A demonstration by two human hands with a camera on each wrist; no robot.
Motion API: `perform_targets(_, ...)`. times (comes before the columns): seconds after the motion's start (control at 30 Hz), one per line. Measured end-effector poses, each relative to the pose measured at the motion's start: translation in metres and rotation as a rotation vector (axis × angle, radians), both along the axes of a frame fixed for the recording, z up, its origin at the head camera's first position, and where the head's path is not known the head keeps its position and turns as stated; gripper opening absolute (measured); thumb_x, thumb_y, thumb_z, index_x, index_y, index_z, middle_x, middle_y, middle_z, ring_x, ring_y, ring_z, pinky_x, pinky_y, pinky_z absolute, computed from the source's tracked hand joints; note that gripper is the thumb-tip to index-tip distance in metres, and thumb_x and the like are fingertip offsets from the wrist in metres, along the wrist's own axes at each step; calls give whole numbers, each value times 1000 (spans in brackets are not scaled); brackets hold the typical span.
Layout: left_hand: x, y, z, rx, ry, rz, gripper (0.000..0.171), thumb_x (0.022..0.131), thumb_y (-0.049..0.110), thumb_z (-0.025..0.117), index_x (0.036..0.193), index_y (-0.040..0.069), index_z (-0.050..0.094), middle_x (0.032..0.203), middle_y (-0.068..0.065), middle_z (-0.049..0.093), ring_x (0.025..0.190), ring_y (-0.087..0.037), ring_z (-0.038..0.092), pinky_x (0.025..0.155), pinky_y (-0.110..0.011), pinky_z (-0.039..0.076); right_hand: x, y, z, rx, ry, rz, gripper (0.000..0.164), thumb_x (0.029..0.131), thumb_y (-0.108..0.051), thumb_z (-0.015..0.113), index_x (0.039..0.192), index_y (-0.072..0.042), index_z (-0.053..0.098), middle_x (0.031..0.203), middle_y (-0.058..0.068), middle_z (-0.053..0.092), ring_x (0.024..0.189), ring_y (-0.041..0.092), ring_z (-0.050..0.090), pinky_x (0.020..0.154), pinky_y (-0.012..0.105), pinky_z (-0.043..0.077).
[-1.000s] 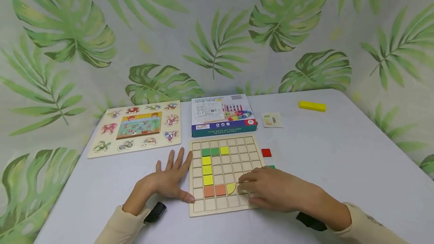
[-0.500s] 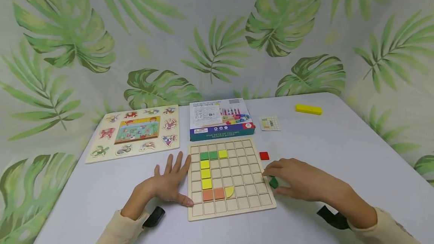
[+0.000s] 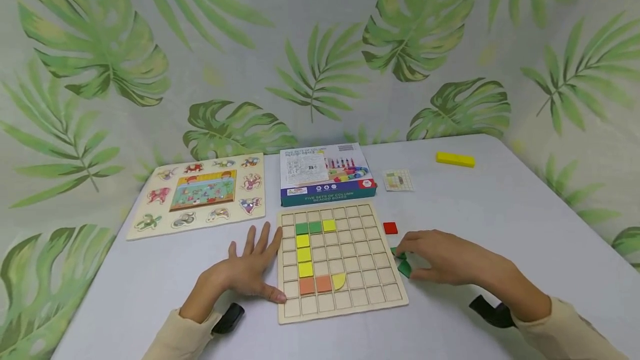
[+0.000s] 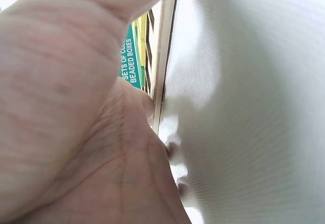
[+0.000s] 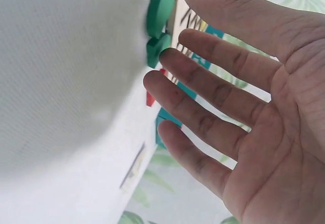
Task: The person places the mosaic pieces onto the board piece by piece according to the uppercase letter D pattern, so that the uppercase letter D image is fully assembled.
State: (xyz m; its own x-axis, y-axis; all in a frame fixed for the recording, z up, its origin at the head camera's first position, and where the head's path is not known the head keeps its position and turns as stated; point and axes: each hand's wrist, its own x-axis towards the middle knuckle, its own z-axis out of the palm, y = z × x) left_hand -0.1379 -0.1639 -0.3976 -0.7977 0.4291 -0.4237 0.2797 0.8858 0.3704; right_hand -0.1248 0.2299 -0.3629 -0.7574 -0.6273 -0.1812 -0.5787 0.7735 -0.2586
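Note:
A wooden grid board (image 3: 345,300) lies in front of me with green, yellow and orange squares and a yellow quarter-circle piece (image 3: 339,280) in its cells. My left hand (image 3: 250,271) is spread flat at the board's left edge, thumb and fingertips touching it. Off the board's right edge, my right hand (image 3: 445,257) hovers with loosely extended fingers by two green pieces. The nearer one is a curved green piece (image 5: 160,11), close to the thumb; a second green piece (image 5: 158,50) lies beyond it. Nothing shows between the fingers in the right wrist view.
A red square (image 3: 390,228) lies right of the board. Behind stand a bead-set box (image 3: 327,175) and a small pattern card (image 3: 398,180). A sea-animal puzzle board (image 3: 200,196) is at the left, a yellow bar (image 3: 455,159) at the far right.
My right hand has moved off the board, from beside the yellow quarter-circle rightward to the green pieces, then slightly away from me. The left hand has stayed at the board's edge.

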Motion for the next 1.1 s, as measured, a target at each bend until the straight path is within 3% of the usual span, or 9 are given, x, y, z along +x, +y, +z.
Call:
perform_targets(0.3,-4,0,1,7,-10,0,137,68,67,80,162,12,-3,166,-20,-18,150,-46,-22,108,-80,-6,-5,-2,-6,-5,-8,-9,30,81,-18,83,109,-22,72,106,-10,63,91,9,58,87,38,56)
perform_targets(0.53,-2,1,1,-3,-11,1,136,68,66,81,162,11,-1,167,-20,-15,150,-48,-18,108,-80,-4,-3,-2,-11,-4,-4,-4,26,82,-14,82,104,-23,71,104,-12,61,89,8,58,84,35,56)
perform_targets(0.83,-1,1,4,1,-5,8,135,69,64,82,162,10,0,167,-21,-13,150,-48,-17,109,-80,-4,-4,-5,-11,11,39,18,19,82,-17,82,98,-23,73,104,-9,61,85,7,57,80,34,55)
perform_targets(1.1,-1,0,3,0,-4,11,136,68,65,82,162,10,0,167,-21,-13,150,-49,-18,108,-80,-4,-6,-5,-13,18,46,15,19,81,-18,83,91,-24,67,94,-13,60,79,3,53,77,31,53)
